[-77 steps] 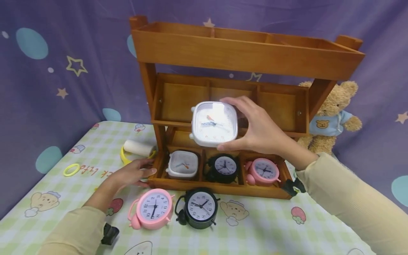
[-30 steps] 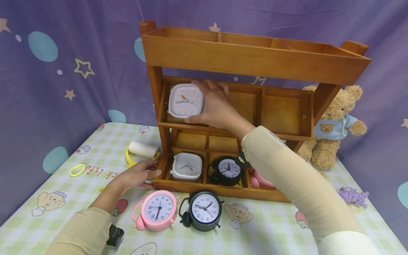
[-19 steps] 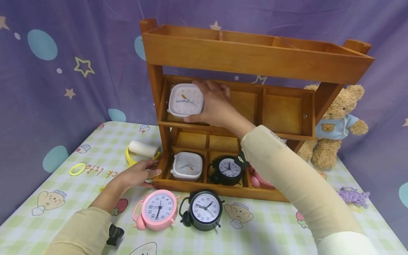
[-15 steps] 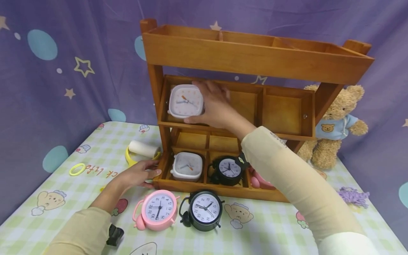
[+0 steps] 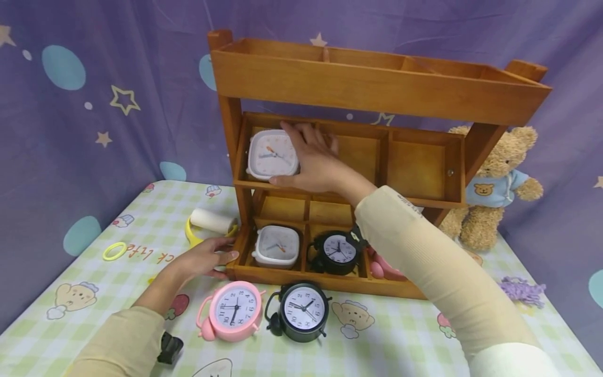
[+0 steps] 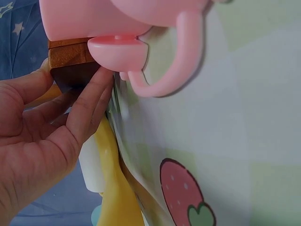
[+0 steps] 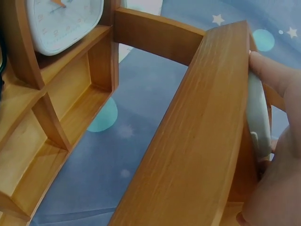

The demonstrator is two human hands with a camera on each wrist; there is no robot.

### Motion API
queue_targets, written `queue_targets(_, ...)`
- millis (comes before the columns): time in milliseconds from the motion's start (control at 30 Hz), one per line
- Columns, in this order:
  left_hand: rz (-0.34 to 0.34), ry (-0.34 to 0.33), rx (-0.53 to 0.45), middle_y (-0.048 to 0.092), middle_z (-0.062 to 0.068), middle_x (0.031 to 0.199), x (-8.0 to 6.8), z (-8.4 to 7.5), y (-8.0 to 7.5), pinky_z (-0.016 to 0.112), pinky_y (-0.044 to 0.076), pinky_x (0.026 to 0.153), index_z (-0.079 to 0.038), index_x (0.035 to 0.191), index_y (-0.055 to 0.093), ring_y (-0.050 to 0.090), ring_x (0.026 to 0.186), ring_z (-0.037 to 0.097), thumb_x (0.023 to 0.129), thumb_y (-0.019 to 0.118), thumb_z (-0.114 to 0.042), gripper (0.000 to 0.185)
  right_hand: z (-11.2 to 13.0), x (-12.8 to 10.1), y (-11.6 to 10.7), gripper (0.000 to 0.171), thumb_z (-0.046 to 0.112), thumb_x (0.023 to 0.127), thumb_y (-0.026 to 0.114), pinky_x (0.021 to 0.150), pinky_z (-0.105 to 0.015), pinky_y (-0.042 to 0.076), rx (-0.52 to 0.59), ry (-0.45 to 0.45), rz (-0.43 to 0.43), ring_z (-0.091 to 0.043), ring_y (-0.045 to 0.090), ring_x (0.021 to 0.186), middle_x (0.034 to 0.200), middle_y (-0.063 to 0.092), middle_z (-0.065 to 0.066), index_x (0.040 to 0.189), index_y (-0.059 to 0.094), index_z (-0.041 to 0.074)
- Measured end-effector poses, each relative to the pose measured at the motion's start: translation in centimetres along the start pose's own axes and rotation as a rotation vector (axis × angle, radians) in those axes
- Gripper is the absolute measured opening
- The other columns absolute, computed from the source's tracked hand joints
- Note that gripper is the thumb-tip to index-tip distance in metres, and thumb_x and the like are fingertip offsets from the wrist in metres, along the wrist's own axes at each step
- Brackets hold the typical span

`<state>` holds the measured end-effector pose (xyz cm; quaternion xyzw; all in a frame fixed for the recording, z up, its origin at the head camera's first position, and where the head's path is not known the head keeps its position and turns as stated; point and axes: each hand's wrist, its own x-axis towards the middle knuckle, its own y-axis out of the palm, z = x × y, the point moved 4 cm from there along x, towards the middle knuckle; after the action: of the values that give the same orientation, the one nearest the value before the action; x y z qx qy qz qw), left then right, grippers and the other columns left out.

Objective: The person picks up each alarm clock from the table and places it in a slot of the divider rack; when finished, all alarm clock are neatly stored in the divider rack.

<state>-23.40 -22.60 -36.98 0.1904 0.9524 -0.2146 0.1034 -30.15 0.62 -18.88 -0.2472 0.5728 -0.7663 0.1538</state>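
White clock (image 5: 271, 156) in rack (image 5: 377, 86), middle tier, far left.
Right grip (image 5: 313, 162) pinches clock, left grip (image 5: 202, 258) holds rack's lower left corner; best seat clock squarely before letting go.

Right of centre in the frame, a rack (image 5: 377, 86) stands on the table (image 5: 118, 303). Its middle tier's left compartment holds the upper clock (image 5: 270, 162); its bottom row, a left clock (image 5: 277, 246), a centre clock (image 5: 339, 255) and a right clock (image 5: 387, 269). Before it, a near-left clock (image 5: 237, 309) lies beside a near-right clock (image 5: 303, 310). A bear (image 5: 492, 191) sits behind right, a roll (image 5: 211, 221) left.
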Motion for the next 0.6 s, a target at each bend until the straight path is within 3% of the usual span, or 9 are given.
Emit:
queue_targets(167, 0.001, -0.006, 0.004, 0.032, 0.043, 0.147, 0.1, 0.0, 0.1, 0.045, 0.063, 0.082, 0.020, 0.151, 0.018, 0.056, 0.120, 0.047, 0.106, 0.048, -0.007, 0.060, 0.0, -0.2, -0.1, 0.108, 0.061, 0.087, 0.072, 0.122, -0.062, 0.002, 0.036, 0.011, -0.015, -0.028, 0.017, 0.151, 0.163, 0.019, -0.007, 0.165, 0.008, 0.022)
queue_targets(333, 0.002, -0.007, 0.007, 0.031, 0.044, 0.147, 0.1, 0.0, 0.1, 0.045, 0.063, 0.083, 0.020, 0.151, 0.018, 0.054, 0.122, 0.049, 0.106, 0.048, -0.007, 0.060, 0.0, -0.8, -0.8, 0.097, 0.052, 0.090, 0.074, 0.124, -0.054, 0.007, 0.058, -0.029, -0.077, -0.027, 0.023, 0.149, 0.160, 0.028, -0.009, 0.164, 0.021, 0.019)
queue_targets(467, 0.000, -0.006, 0.006, 0.030, 0.044, 0.148, 0.2, 0.1, 0.1, 0.045, 0.063, 0.083, 0.020, 0.151, 0.017, 0.053, 0.123, 0.050, 0.106, 0.048, -0.007, 0.060, 0.0, -1.7, -1.7, 0.083, 0.044, 0.092, 0.075, 0.125, -0.049, 0.016, 0.085, -0.076, -0.147, -0.026, 0.032, 0.146, 0.157, 0.037, -0.009, 0.159, 0.036, 0.016)
queue_targets(600, -0.001, -0.014, 0.006, 0.029, 0.044, 0.149, 0.2, 0.1, 0.0, 0.045, 0.063, 0.084, 0.020, 0.151, 0.016, 0.051, 0.125, 0.051, 0.107, 0.047, -0.008, 0.061, 0.0, -2.8, -2.5, 0.069, 0.036, 0.092, 0.077, 0.119, -0.044, 0.034, 0.138, -0.151, -0.219, -0.027, 0.044, 0.139, 0.151, 0.048, -0.009, 0.151, 0.049, 0.012)
